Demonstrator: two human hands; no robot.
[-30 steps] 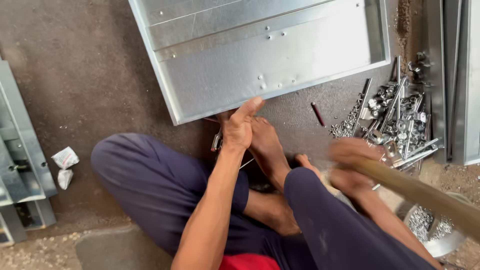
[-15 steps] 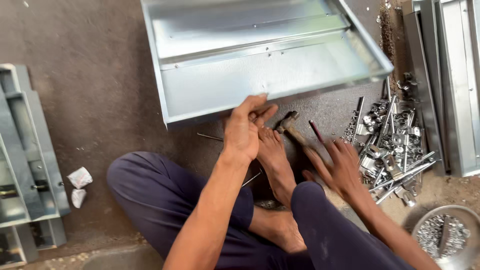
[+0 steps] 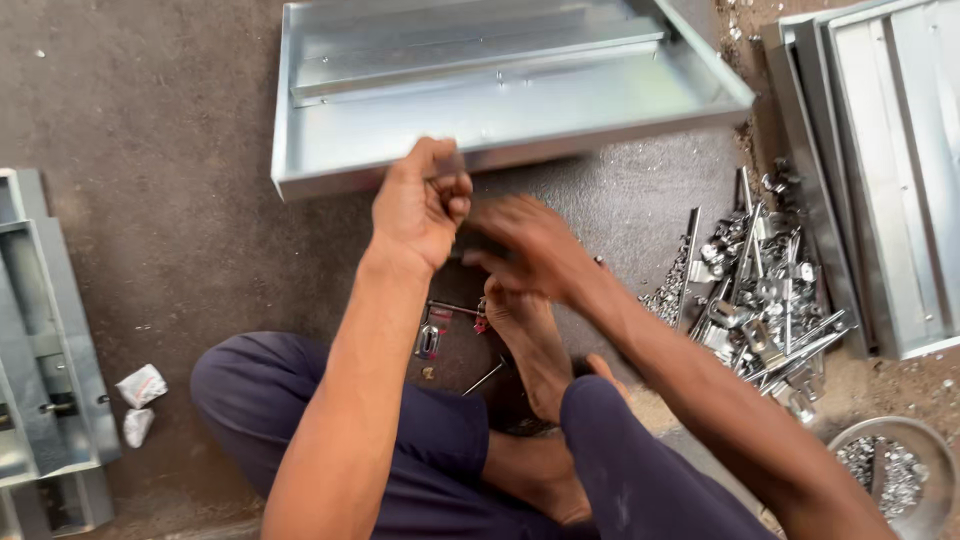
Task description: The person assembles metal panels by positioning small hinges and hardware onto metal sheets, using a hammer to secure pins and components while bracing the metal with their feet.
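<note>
Metal tray (image 3: 520, 120) nearer; hammer gone.

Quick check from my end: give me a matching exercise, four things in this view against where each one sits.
Things:
1. sheet-metal tray
2. pile of metal fittings
3. round bowl of small parts
4. crumpled white scraps

Places:
A. bottom right corner
B. on the floor at the left, beside the person's knee
C. top centre, in front of both hands
D. right of the hands, on the floor

Pairs: 1-C, 2-D, 3-A, 4-B
</note>
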